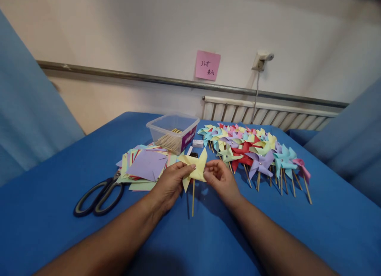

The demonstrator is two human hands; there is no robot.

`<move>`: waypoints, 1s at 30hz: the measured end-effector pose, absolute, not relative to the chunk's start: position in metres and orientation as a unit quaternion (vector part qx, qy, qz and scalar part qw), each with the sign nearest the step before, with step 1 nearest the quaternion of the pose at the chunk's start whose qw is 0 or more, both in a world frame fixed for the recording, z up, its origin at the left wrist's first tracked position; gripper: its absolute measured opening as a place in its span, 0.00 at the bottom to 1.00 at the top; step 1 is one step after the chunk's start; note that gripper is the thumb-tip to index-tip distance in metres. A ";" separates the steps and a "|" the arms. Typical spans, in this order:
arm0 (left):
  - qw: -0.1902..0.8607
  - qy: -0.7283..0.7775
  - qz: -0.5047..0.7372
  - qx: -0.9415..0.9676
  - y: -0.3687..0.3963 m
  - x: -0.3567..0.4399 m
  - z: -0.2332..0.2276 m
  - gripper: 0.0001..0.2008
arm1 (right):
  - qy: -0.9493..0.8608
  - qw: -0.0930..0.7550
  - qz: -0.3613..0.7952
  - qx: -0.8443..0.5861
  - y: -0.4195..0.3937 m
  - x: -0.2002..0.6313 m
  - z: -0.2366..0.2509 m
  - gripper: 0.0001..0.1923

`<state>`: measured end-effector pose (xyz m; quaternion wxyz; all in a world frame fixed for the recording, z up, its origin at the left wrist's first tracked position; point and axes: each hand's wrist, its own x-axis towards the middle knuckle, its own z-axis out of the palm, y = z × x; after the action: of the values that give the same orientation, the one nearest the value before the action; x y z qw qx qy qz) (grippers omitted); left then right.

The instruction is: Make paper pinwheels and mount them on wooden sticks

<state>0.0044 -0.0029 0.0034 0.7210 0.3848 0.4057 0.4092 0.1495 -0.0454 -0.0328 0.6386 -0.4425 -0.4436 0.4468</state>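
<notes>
A pale yellow paper pinwheel (199, 171) on a thin wooden stick is held up just above the table. My left hand (171, 184) grips it from the left, thumb pressed over its middle. At the pinwheel's right edge, my right hand (220, 180) has its fingers curled, with thumb and fingertips pinching the paper blade. The stick points down below the paper. Behind the pinwheel lie a small white box (198, 143) and a small black item (193, 155), partly covered by the yellow paper.
A stack of coloured paper squares (147, 165) and dark-handled scissors (101, 196) lie on the left. A clear plastic tub (178, 127) of wooden sticks stands behind. Many pinwheels (260, 163) are heaped on the right of the blue-covered table (53, 204), near a radiator (274, 114).
</notes>
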 end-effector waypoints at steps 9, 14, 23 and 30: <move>0.715 0.407 0.425 0.376 0.000 0.003 0.004 0.12 | -0.595 0.522 0.291 -0.537 -0.049 0.149 -0.038 0.11; 0.707 0.393 0.433 0.397 0.002 0.002 0.003 0.11 | -0.650 0.497 0.260 -0.512 -0.052 0.151 -0.033 0.15; 0.725 0.398 0.384 0.411 -0.003 0.004 0.006 0.09 | -0.439 0.629 0.476 -0.430 -0.041 0.154 -0.035 0.14; 0.756 0.373 0.341 0.415 -0.008 0.004 0.006 0.09 | -0.395 0.630 0.542 -0.392 -0.038 0.152 -0.039 0.16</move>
<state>0.0042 -0.0077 0.0057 0.7562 0.4155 0.3734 0.3407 0.1520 -0.0381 -0.0387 0.6304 -0.3920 -0.3946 0.5416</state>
